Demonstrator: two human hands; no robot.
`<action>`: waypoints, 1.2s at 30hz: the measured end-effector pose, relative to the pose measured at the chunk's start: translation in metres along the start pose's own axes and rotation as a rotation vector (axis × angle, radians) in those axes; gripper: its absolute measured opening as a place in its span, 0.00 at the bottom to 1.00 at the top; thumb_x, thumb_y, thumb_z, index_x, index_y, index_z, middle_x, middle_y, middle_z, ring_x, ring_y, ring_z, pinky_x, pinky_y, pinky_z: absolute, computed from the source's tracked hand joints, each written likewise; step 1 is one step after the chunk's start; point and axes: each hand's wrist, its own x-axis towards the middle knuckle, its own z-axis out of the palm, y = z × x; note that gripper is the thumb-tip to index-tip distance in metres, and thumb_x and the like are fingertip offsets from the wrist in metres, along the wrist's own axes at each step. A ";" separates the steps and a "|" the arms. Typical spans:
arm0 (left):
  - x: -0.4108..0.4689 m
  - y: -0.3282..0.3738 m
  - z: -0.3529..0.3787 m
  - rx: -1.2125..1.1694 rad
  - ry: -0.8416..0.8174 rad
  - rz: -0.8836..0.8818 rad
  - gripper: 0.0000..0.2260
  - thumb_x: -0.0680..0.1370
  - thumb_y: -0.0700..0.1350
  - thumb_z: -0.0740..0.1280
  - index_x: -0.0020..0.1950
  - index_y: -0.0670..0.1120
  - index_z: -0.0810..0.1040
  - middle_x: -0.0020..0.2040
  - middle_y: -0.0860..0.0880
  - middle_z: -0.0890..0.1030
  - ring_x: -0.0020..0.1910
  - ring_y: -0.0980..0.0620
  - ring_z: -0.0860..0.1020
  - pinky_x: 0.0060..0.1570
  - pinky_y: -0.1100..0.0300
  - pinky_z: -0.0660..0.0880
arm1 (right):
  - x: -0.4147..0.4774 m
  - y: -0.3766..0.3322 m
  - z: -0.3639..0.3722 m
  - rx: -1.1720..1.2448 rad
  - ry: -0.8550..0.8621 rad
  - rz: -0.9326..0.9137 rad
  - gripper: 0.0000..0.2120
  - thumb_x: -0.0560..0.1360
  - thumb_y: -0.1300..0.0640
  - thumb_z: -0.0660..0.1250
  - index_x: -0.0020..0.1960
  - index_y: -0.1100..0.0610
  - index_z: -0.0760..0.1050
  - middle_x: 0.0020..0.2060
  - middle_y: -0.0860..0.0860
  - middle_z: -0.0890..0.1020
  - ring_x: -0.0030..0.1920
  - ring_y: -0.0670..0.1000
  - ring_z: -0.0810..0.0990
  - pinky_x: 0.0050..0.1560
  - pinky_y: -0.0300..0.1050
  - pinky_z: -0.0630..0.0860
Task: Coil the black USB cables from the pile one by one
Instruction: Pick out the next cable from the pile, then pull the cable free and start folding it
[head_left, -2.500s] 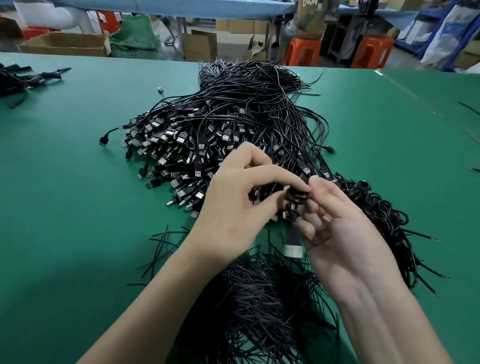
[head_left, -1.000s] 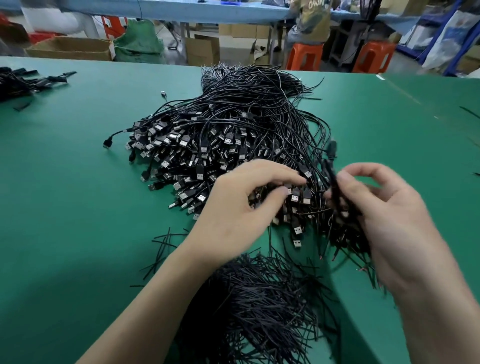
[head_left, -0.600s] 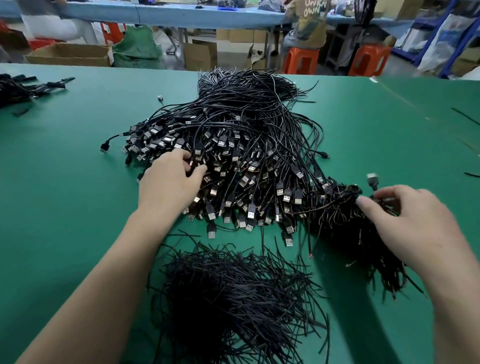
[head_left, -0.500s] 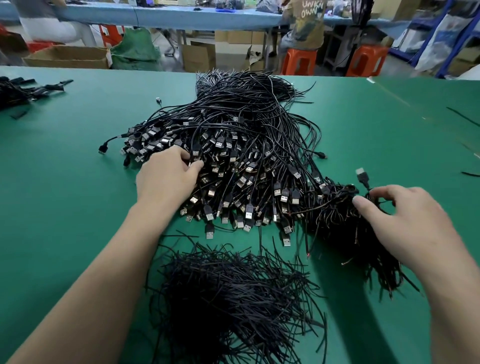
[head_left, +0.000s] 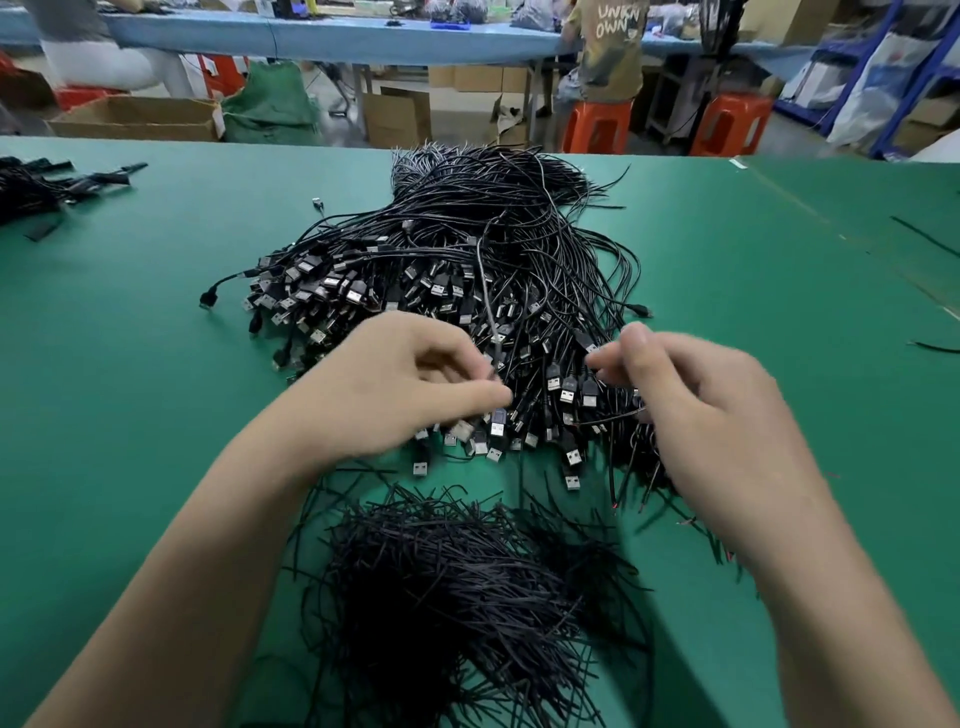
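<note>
Nearest, at bottom centre, a heap of thin black strands lies on the green table. Just beyond, the left hand pinches a cable at the near edge of the pile of black USB cables mid-frame; the right hand curls its fingers, grip too blurred to tell. Orange stools stand upper right.

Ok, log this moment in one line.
left hand: pinches black USB cable | right hand: curled at black cable pile, grip unclear
</note>
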 end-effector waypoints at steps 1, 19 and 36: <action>-0.005 0.009 0.005 -0.031 -0.046 0.035 0.06 0.74 0.53 0.77 0.44 0.51 0.86 0.31 0.51 0.81 0.29 0.56 0.76 0.33 0.56 0.75 | -0.002 -0.002 0.006 0.057 -0.090 0.053 0.24 0.81 0.35 0.53 0.47 0.44 0.84 0.43 0.36 0.85 0.45 0.34 0.80 0.47 0.38 0.73; 0.002 0.009 0.023 0.335 0.115 0.364 0.15 0.84 0.41 0.65 0.70 0.50 0.80 0.69 0.53 0.78 0.74 0.55 0.71 0.75 0.58 0.65 | -0.007 -0.009 0.027 1.019 -0.587 0.350 0.17 0.81 0.47 0.60 0.37 0.53 0.75 0.25 0.45 0.57 0.24 0.47 0.54 0.25 0.41 0.52; -0.015 0.017 0.005 0.097 0.111 0.505 0.10 0.82 0.47 0.67 0.61 0.58 0.82 0.41 0.56 0.81 0.42 0.50 0.79 0.43 0.62 0.73 | -0.009 -0.018 -0.002 1.578 -1.077 0.107 0.16 0.85 0.55 0.58 0.45 0.62 0.77 0.27 0.46 0.60 0.25 0.45 0.56 0.23 0.37 0.52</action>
